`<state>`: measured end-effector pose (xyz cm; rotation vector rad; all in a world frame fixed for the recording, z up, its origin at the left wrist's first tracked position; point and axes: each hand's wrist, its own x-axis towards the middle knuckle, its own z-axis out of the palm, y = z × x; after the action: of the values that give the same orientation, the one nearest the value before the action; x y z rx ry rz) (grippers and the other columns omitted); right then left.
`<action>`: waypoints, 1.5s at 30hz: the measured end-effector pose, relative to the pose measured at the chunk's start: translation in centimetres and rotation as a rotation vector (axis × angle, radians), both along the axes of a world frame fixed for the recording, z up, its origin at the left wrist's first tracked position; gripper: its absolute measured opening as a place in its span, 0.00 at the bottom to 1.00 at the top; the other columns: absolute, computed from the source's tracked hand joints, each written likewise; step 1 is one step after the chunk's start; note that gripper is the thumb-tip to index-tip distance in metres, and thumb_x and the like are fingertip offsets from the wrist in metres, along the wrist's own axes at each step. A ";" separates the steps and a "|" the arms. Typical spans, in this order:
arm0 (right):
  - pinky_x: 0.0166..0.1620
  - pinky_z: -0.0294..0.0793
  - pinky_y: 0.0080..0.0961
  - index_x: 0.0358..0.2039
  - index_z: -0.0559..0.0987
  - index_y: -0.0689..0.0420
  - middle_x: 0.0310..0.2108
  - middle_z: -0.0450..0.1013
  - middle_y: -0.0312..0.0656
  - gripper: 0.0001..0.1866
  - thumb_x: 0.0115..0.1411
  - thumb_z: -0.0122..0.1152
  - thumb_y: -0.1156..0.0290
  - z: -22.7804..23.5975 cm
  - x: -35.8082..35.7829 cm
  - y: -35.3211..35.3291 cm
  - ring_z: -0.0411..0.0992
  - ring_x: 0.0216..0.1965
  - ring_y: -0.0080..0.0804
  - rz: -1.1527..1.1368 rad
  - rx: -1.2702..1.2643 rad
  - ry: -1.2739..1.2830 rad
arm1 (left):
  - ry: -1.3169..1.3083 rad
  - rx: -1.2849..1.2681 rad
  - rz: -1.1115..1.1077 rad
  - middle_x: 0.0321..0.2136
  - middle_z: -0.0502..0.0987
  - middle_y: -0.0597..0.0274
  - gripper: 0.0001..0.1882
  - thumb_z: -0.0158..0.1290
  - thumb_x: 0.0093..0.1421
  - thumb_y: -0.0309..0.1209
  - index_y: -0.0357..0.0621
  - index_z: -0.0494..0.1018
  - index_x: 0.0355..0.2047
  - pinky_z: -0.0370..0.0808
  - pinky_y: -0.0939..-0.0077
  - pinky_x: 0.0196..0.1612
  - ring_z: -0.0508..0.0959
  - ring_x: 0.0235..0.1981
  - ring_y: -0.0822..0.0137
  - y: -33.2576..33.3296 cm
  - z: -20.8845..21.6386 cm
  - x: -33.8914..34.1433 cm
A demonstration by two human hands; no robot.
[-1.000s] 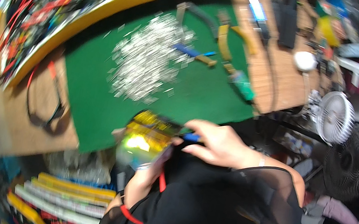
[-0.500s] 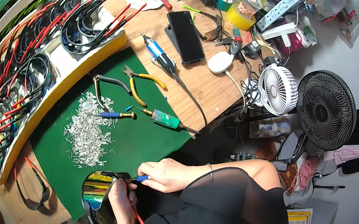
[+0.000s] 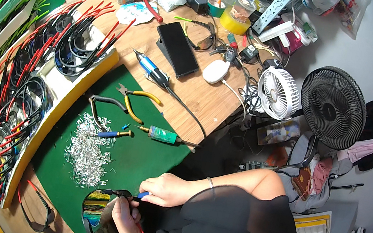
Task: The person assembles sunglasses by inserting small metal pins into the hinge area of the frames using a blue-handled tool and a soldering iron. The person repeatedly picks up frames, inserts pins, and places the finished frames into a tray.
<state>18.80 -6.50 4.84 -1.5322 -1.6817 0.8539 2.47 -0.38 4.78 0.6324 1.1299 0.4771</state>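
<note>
My left hand (image 3: 126,218) grips a pair of sunglasses (image 3: 96,206) near the bench's front edge, its thumb pressed on the black frame. The lens mirrors yellow, red and blue-green, and a temple with a red tip shows below. My right hand (image 3: 162,189) is closed around a blue-handled tool (image 3: 143,195) held against the sunglasses' hinge side; the tool's working end is hidden by fingers and frame. Beyond my hands, a heap of small silvery pins (image 3: 87,154) covers part of the green mat (image 3: 140,151). Beside it lies another blue-handled tool with a brass-coloured end (image 3: 116,134).
A long yellow-edged tray (image 3: 70,83) of red-tipped glasses fills the left. Yellow-handled cutters (image 3: 131,102), black-handled pliers (image 3: 106,105), a green-handled tool (image 3: 163,135) and a corded blue tool (image 3: 152,68) lie ahead. A phone (image 3: 178,48) and two fans (image 3: 333,107) sit farther off.
The view has tilted, so the bench things sit lower and slightly left in the picture. Both hands keep the same hold on the sunglasses and the blue-handled tool, with only slight movement.
</note>
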 end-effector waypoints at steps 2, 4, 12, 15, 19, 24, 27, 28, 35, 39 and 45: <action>0.26 0.68 0.33 0.32 0.67 0.58 0.25 0.68 0.43 0.12 0.51 0.57 0.67 0.3 0.0 -0.3 0.69 0.25 0.43 -0.011 -0.027 -0.006 | 0.003 0.010 -0.013 0.18 0.67 0.70 0.12 0.38 0.62 0.37 0.44 0.67 0.28 0.48 0.89 0.11 0.55 0.10 0.82 -0.1 0.0 0.0; 0.26 0.68 0.33 0.32 0.67 0.58 0.26 0.67 0.43 0.13 0.50 0.58 0.67 0.5 -0.2 -0.3 0.69 0.25 0.43 -0.013 -0.075 -0.025 | 0.003 0.005 -0.015 0.18 0.67 0.70 0.12 0.38 0.62 0.37 0.44 0.67 0.29 0.48 0.89 0.12 0.55 0.10 0.82 -0.2 0.0 -0.1; 0.24 0.68 0.34 0.29 0.70 0.61 0.21 0.69 0.44 0.10 0.56 0.52 0.66 -0.8 0.1 -1.0 0.69 0.23 0.43 -0.032 0.009 -0.034 | -0.005 0.042 -0.018 0.17 0.69 0.68 0.11 0.40 0.62 0.36 0.45 0.66 0.27 0.50 0.89 0.12 0.58 0.11 0.82 -0.7 0.0 0.5; 0.24 0.68 0.33 0.30 0.69 0.59 0.25 0.69 0.44 0.09 0.54 0.53 0.67 0.2 1.1 -1.1 0.69 0.23 0.43 -0.052 -0.001 -0.012 | -0.014 0.055 -0.022 0.17 0.69 0.68 0.11 0.39 0.62 0.36 0.45 0.66 0.27 0.50 0.89 0.12 0.58 0.11 0.82 -0.8 0.0 1.3; 0.25 0.69 0.32 0.31 0.70 0.59 0.29 0.69 0.44 0.09 0.53 0.55 0.67 0.6 1.2 0.5 0.70 0.23 0.42 -0.027 0.038 -0.026 | 0.000 0.012 0.025 0.17 0.69 0.68 0.12 0.40 0.62 0.36 0.44 0.67 0.27 0.50 0.89 0.13 0.58 0.10 0.82 0.3 0.6 1.4; 0.29 0.72 0.29 0.34 0.74 0.59 0.28 0.72 0.48 0.10 0.53 0.56 0.68 2.7 -1.3 1.7 0.73 0.27 0.40 -0.043 -0.222 -0.061 | 0.226 0.814 -0.231 0.19 0.69 0.67 0.06 0.44 0.56 0.26 0.41 0.69 0.25 0.63 0.79 0.22 0.66 0.18 0.74 0.2 -3.3 -1.7; 0.34 0.70 0.27 0.34 0.74 0.63 0.25 0.72 0.39 0.10 0.58 0.44 0.74 0.7 -1.0 0.2 0.69 0.27 0.28 -0.189 -0.052 0.010 | 0.057 0.563 -0.170 0.18 0.73 0.61 0.12 0.45 0.58 0.32 0.37 0.71 0.24 0.69 0.75 0.27 0.73 0.22 0.72 1.3 -1.1 0.1; 0.33 0.68 0.23 0.34 0.73 0.64 0.25 0.72 0.39 0.12 0.61 0.43 0.70 -0.8 -0.8 -0.4 0.68 0.27 0.26 -0.215 0.040 -0.103 | 0.004 0.564 -0.035 0.18 0.74 0.58 0.12 0.46 0.57 0.33 0.36 0.71 0.24 0.70 0.74 0.27 0.74 0.21 0.68 0.7 -1.5 0.3; 0.31 0.62 0.15 0.34 0.71 0.63 0.24 0.68 0.36 0.13 0.63 0.42 0.66 2.0 -0.6 1.3 0.63 0.26 0.19 -0.029 -0.197 -0.084 | -0.119 0.655 0.079 0.17 0.74 0.57 0.12 0.45 0.56 0.31 0.34 0.71 0.23 0.70 0.73 0.25 0.75 0.19 0.67 0.2 -1.0 -1.8; 0.27 0.57 0.12 0.35 0.72 0.62 0.24 0.68 0.33 0.12 0.63 0.42 0.69 3.1 -4.1 3.6 0.58 0.23 0.15 0.076 -0.119 -0.197 | -0.141 0.587 0.054 0.17 0.75 0.53 0.12 0.45 0.53 0.30 0.34 0.72 0.18 0.72 0.72 0.25 0.76 0.18 0.65 1.9 -0.1 -5.8; 0.26 0.58 0.10 0.36 0.72 0.63 0.25 0.69 0.34 0.10 0.62 0.44 0.71 4.3 -12.3 7.0 0.59 0.22 0.14 0.133 -0.031 -0.104 | -0.013 0.617 0.114 0.17 0.75 0.56 0.12 0.45 0.55 0.31 0.33 0.73 0.23 0.71 0.75 0.28 0.76 0.21 0.69 4.1 3.4 -14.5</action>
<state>6.49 0.54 9.14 -1.5215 -1.8711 0.8861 -12.01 3.70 8.20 1.0985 1.0059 0.9426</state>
